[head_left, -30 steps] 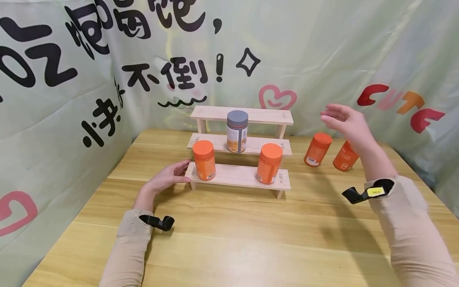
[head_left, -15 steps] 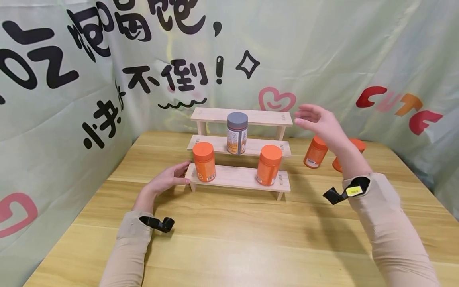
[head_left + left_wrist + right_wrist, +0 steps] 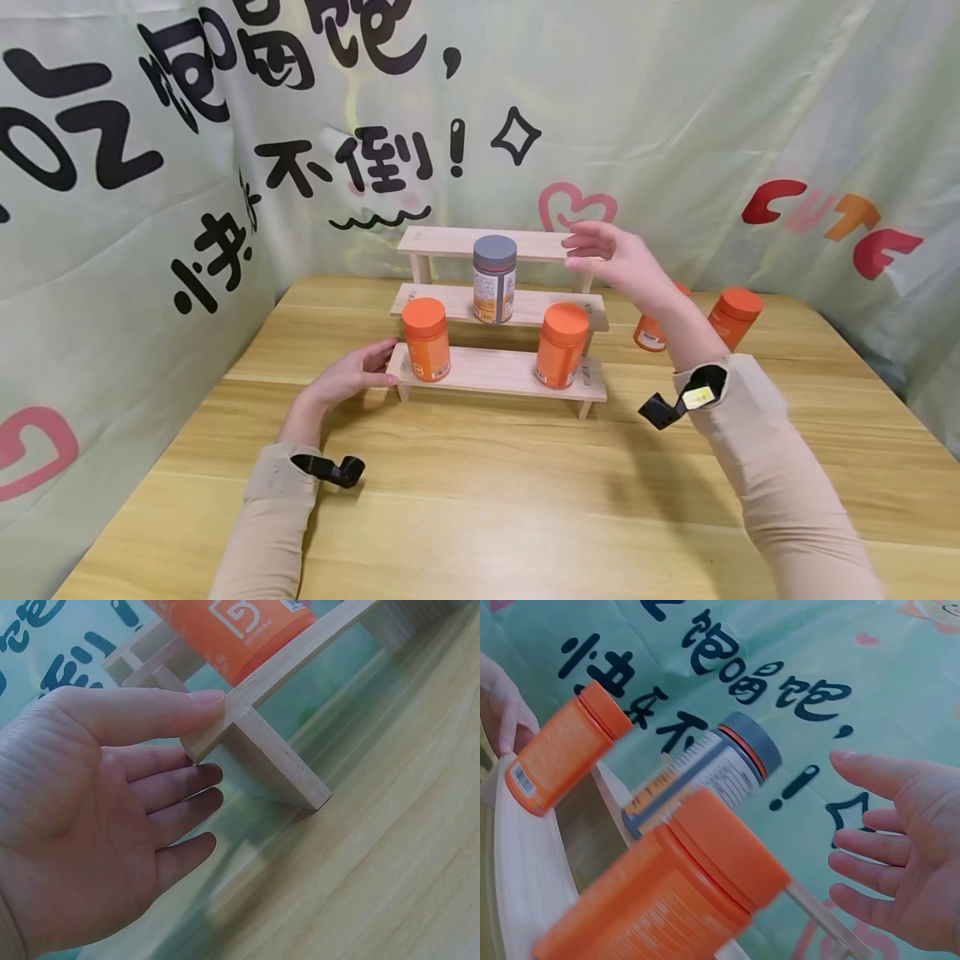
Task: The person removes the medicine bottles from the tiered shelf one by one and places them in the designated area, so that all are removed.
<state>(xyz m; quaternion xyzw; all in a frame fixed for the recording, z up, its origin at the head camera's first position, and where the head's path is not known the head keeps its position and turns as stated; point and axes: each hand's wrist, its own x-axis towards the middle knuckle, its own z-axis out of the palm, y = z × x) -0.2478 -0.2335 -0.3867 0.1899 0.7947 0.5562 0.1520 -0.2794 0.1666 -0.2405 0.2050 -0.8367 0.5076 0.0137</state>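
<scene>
A three-step wooden display stand (image 3: 491, 367) stands on the table. My left hand (image 3: 348, 373) holds the left end of its lowest step; in the left wrist view the thumb (image 3: 202, 707) lies on the board's end and the index finger comes under it. On that step sit two orange lidded jars, a left jar (image 3: 427, 343) and a right jar (image 3: 561, 348). A grey-lidded jar (image 3: 494, 287) stands mid-length on the middle step. My right hand (image 3: 621, 263), fingers loosely bent and holding nothing, hovers before the top step's right end, right of the grey-lidded jar.
To the right of the stand are two more orange jars, a nearer one (image 3: 649, 333) partly behind the right forearm and another (image 3: 735, 317) beyond it. A printed curtain (image 3: 675, 108) hangs behind the wooden table (image 3: 480, 500).
My right hand has moved left, from above the two jars at the right to the top step's right end. The left hand and the jars have stayed put.
</scene>
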